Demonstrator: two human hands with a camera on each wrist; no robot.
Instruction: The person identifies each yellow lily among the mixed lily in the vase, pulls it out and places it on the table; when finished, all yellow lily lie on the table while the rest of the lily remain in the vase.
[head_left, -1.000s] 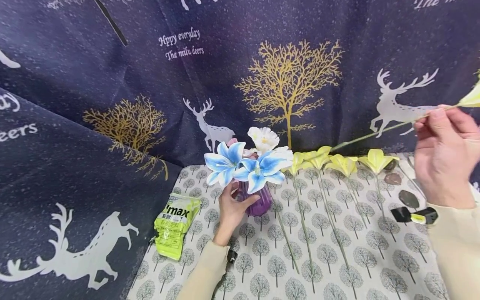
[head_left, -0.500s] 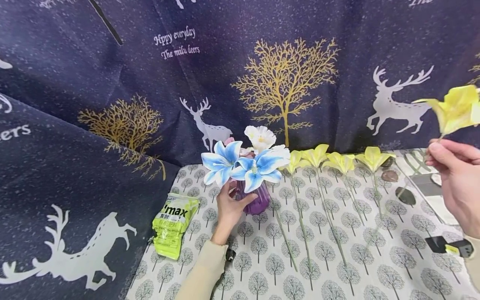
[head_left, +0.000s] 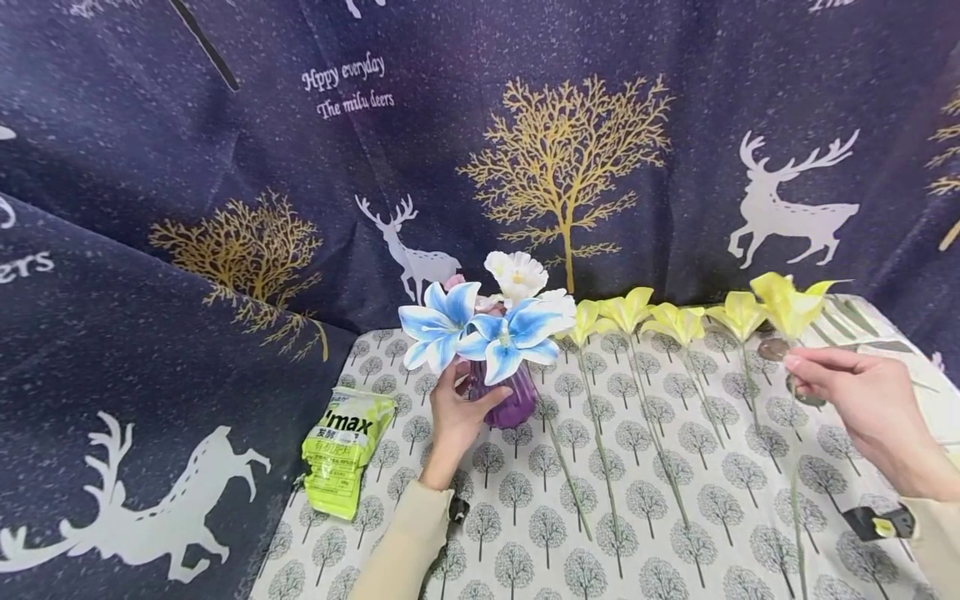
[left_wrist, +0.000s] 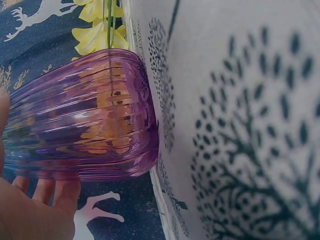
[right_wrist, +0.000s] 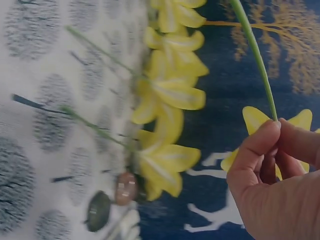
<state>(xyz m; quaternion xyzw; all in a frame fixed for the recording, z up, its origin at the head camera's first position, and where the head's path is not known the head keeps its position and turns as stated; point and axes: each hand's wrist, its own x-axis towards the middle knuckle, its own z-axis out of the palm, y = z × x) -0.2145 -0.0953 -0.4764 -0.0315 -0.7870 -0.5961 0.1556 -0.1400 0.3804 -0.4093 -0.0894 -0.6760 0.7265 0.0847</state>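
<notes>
My left hand (head_left: 459,417) grips the ribbed purple glass vase (head_left: 517,404), which stands upright on the cloth. Blue-and-white lilies (head_left: 442,321), white flowers (head_left: 517,277) and a bit of pink fill its mouth. Seen from the left wrist, the vase (left_wrist: 85,115) is see-through, with the fingers (left_wrist: 65,195) beneath it. Between thumb and fingers, my right hand (head_left: 862,396) pinches the stem of a yellow lily (head_left: 787,307) just under its bloom. That stem (right_wrist: 257,60) hangs down past the hand, as the right wrist view shows.
Several yellow lilies (head_left: 678,323) lie side by side right of the vase, stems toward me. A green plastic bag (head_left: 345,454) lies at the left. Stones, one brown (right_wrist: 125,188) and one dark (right_wrist: 98,211), lie near the right end. A dark deer-print curtain (head_left: 420,150) hangs behind.
My right hand has swung the yellow lily from stem-left to bloom-up, then brought it left and down to the end of the lily row. My left hand stays on the vase.
</notes>
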